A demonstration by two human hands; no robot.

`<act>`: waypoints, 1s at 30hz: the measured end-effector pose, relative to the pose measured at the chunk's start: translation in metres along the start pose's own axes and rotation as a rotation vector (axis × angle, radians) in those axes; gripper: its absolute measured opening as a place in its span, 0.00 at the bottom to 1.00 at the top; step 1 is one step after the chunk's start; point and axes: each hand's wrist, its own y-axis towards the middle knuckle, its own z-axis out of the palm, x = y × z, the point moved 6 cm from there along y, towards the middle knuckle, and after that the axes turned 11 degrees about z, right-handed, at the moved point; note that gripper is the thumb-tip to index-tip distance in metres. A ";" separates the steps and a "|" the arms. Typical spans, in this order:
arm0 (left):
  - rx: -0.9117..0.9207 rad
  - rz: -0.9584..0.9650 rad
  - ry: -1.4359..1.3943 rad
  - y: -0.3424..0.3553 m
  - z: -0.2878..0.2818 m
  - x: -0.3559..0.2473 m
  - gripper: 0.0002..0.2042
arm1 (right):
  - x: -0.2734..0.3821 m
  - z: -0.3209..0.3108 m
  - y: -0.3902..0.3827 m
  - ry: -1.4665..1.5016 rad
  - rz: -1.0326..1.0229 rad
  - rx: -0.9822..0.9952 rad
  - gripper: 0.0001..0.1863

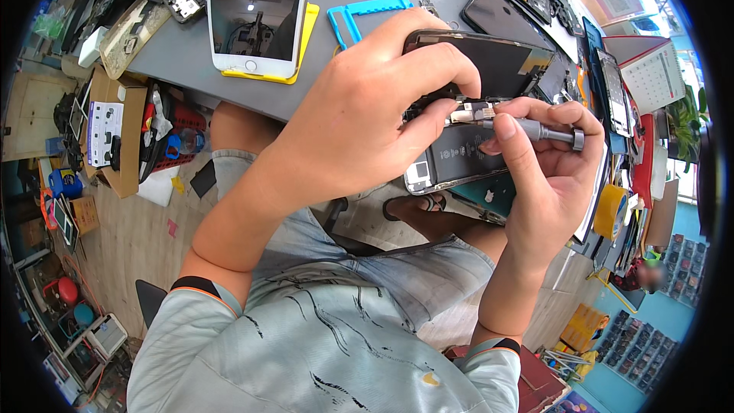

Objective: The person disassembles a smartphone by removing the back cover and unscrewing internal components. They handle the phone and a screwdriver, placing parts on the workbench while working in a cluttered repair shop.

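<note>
An opened smartphone (pixel 468 154) is held up over my lap at the desk's edge, its black battery and small circuit parts bare. Its display panel (pixel 493 61) is folded up along the far side. My left hand (pixel 375 103) grips the phone from the left, with thumb and forefinger bent in close to the circuit board; what sits between those fingertips is hidden. Between the thumb and fingers of my right hand (pixel 550 183) lies a grey screwdriver (pixel 539 131), its tip pointing left toward the board. One right fingertip also reaches the battery.
A white tablet (pixel 256 11) rests on a yellow tray (pixel 306 50) at the desk's left. Beyond my hands are a blue plastic frame (pixel 348 19), a black phone (pixel 497 11) and loose small parts. A cardboard box (pixel 126 138) stands left of the desk; a calendar (pixel 654 73) stands far right.
</note>
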 end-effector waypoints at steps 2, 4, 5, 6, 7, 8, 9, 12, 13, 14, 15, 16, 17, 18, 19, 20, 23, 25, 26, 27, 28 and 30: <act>0.014 0.010 -0.006 0.000 0.000 0.000 0.12 | 0.000 0.001 0.000 0.007 -0.007 0.001 0.27; 0.020 0.013 -0.006 0.000 0.000 -0.001 0.12 | 0.000 0.001 0.000 0.006 -0.011 -0.002 0.27; 0.019 0.014 -0.005 0.000 0.000 -0.001 0.12 | 0.000 0.000 0.000 0.003 -0.011 -0.005 0.27; 0.019 0.015 -0.003 0.000 0.000 -0.001 0.12 | 0.000 0.000 -0.001 0.000 -0.012 -0.008 0.27; 0.017 0.016 -0.002 0.000 0.000 0.000 0.12 | 0.000 0.000 0.000 0.003 -0.016 -0.005 0.27; 0.016 0.017 -0.002 0.000 0.000 -0.001 0.12 | -0.001 0.000 0.000 0.006 -0.019 -0.001 0.27; 0.014 0.018 -0.003 0.000 0.000 -0.001 0.12 | -0.001 0.000 0.000 0.009 -0.023 0.002 0.27; 0.013 0.017 -0.005 0.000 0.000 -0.001 0.11 | -0.001 0.000 0.000 0.011 -0.026 -0.002 0.27; 0.015 0.015 -0.005 0.000 0.000 -0.001 0.11 | 0.000 -0.001 0.000 0.005 -0.018 -0.014 0.27; 0.016 0.014 -0.004 0.000 0.000 -0.001 0.11 | 0.001 0.000 0.000 -0.001 -0.010 -0.027 0.27; 0.018 0.013 -0.002 0.000 0.000 -0.001 0.11 | 0.001 0.000 0.000 -0.006 -0.002 -0.039 0.27; 0.019 0.013 0.000 0.000 0.000 -0.001 0.11 | 0.002 0.000 0.000 -0.011 0.008 -0.043 0.26; 0.018 0.018 0.004 0.000 0.000 -0.001 0.12 | 0.001 0.000 0.001 -0.015 0.018 -0.046 0.26; 0.016 0.023 0.007 0.000 0.000 -0.001 0.12 | 0.002 0.000 0.002 -0.021 0.029 -0.050 0.26; 0.012 0.032 0.011 0.000 0.000 -0.001 0.12 | 0.002 0.000 0.002 -0.025 0.037 -0.046 0.26; 0.011 0.035 0.012 0.000 0.000 -0.001 0.12 | 0.003 0.000 0.003 -0.028 0.045 -0.042 0.26; 0.014 0.031 0.007 0.000 0.000 -0.001 0.11 | 0.003 -0.001 0.003 -0.035 0.050 -0.036 0.26; 0.018 0.027 0.006 0.001 -0.001 -0.001 0.11 | 0.002 -0.001 0.003 -0.036 0.048 -0.036 0.26; 0.018 0.026 0.008 0.001 -0.001 -0.001 0.11 | 0.002 -0.001 0.003 -0.037 0.049 -0.037 0.26; 0.018 0.025 0.010 0.000 -0.001 -0.001 0.11 | 0.002 -0.001 0.003 -0.037 0.049 -0.038 0.26; 0.015 0.025 0.013 0.000 -0.001 -0.001 0.11 | 0.002 -0.001 0.003 -0.033 0.050 -0.035 0.26; 0.010 0.028 0.014 0.000 -0.001 -0.001 0.11 | 0.001 0.000 0.004 -0.025 0.052 -0.028 0.26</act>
